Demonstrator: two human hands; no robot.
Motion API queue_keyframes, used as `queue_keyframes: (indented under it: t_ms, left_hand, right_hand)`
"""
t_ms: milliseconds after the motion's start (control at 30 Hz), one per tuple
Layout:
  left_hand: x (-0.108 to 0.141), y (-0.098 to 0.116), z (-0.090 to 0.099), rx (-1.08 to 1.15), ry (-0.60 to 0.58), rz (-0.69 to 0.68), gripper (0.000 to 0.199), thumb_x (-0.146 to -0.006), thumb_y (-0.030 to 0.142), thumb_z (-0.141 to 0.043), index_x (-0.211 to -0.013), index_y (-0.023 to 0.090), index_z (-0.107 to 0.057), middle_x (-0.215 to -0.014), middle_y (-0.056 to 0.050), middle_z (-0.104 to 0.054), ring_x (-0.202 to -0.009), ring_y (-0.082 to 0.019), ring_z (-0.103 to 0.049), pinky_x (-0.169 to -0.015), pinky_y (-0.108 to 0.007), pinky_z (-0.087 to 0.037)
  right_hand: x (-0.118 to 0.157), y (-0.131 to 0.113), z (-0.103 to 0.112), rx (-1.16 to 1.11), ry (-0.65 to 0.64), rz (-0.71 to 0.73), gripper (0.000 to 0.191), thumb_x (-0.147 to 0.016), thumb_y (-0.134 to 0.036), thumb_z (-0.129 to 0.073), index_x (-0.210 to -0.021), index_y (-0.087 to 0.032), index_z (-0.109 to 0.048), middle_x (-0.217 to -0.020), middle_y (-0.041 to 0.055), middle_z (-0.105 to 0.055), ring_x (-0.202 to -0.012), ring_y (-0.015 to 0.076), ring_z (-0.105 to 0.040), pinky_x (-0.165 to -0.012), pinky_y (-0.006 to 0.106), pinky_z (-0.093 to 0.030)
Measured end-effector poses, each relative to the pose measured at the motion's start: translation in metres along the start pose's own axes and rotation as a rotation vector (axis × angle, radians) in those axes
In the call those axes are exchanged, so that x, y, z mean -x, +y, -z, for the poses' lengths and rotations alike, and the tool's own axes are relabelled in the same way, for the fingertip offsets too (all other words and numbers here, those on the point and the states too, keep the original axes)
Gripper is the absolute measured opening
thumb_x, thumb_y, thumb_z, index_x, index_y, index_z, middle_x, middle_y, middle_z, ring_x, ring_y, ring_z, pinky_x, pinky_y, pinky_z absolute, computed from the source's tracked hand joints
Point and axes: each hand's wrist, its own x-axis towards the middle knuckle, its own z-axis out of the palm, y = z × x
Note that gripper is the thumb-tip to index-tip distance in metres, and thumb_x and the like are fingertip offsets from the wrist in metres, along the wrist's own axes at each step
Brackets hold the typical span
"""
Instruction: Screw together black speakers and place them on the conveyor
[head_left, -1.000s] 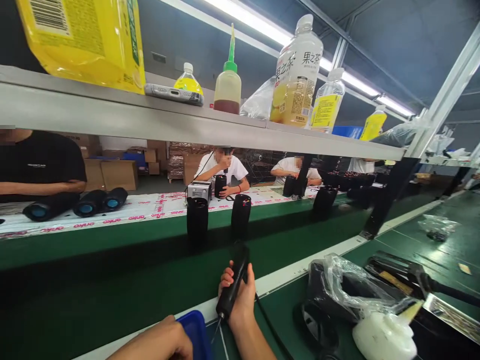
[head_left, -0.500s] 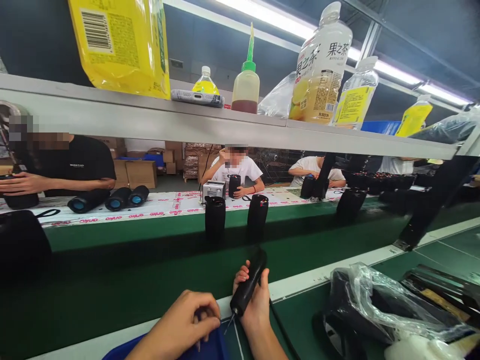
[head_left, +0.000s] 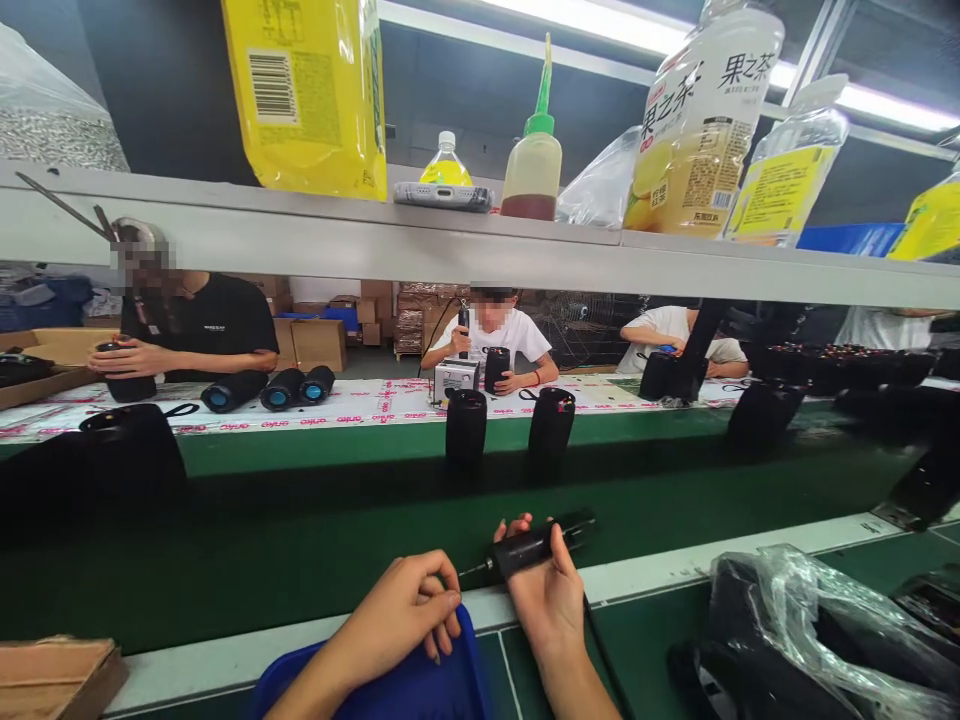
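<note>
My right hand (head_left: 546,590) is wrapped around a black electric screwdriver (head_left: 525,548), which lies nearly level with its bit pointing left. A dark cord runs down beside that wrist. The fingers of my left hand (head_left: 409,612) are pinched together at the tip of the bit; whatever they hold is too small to make out. Beneath the left hand sits a blue tray (head_left: 466,665). Beyond my hands, two black cylindrical speakers (head_left: 466,425) stand upright on the green conveyor belt (head_left: 337,530).
A shelf (head_left: 375,235) crosses in front with bottles and a phone (head_left: 442,196) on it. Clear plastic over black parts (head_left: 810,640) lies at right. A cardboard box (head_left: 56,675) is at lower left. Several people work across the belt; more speakers (head_left: 131,455) stand left.
The screwdriver has swung from steeply tilted to nearly level, its bit now at my left fingertips. The view has shifted left. The person opposite now holds a tool upright over a speaker.
</note>
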Motion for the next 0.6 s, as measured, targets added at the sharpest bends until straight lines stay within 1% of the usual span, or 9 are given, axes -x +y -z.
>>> queue_keyframes:
  t_ms: [100, 200, 400, 600]
  left_hand:
    - [-0.0007, -0.0019, -0.0004, -0.035, 0.035, 0.001, 0.017, -0.091, 0.028, -0.060, -0.087, 0.012, -0.053, -0.067, 0.001, -0.063, -0.053, -0.011, -0.061, -0.046, -0.019, -0.047]
    - [-0.0022, -0.0040, -0.0016, -0.055, 0.084, -0.003, 0.014, -0.093, 0.023, -0.059, -0.086, 0.012, -0.054, -0.066, 0.002, -0.061, -0.052, -0.009, -0.060, -0.044, -0.017, -0.046]
    - [-0.0026, -0.0040, -0.0008, -0.058, 0.086, -0.016, 0.010, -0.094, 0.019, -0.057, -0.088, 0.011, -0.055, -0.069, 0.002, -0.062, -0.053, -0.009, -0.060, -0.046, -0.017, -0.048]
    - [-0.0040, -0.0055, -0.0008, -0.101, 0.136, -0.012, 0.011, -0.094, 0.019, -0.058, -0.088, 0.010, -0.057, -0.068, 0.002, -0.061, -0.051, -0.008, -0.059, -0.045, -0.017, -0.048]
  right_hand:
    - [0.0000, -0.0023, -0.0006, -0.006, 0.004, 0.019, 0.027, -0.105, -0.034, -0.052, -0.112, -0.008, -0.055, -0.104, 0.0089, -0.050, -0.098, 0.0194, -0.052, -0.095, 0.041, -0.047]
    - [0.0004, -0.0015, 0.0000, -0.008, -0.003, 0.021, 0.027, -0.105, -0.034, -0.051, -0.113, -0.008, -0.054, -0.105, 0.0092, -0.049, -0.098, 0.0194, -0.052, -0.092, 0.039, -0.048]
    - [0.0004, 0.0020, 0.0020, -0.010, -0.013, 0.001, 0.025, -0.105, -0.032, -0.052, -0.113, -0.008, -0.054, -0.104, 0.0087, -0.049, -0.097, 0.0191, -0.052, -0.094, 0.041, -0.047]
    - [0.0047, 0.0032, -0.0015, -0.014, -0.017, -0.015, 0.026, -0.105, -0.033, -0.052, -0.113, -0.008, -0.055, -0.105, 0.0088, -0.049, -0.097, 0.0190, -0.052, -0.094, 0.040, -0.047]
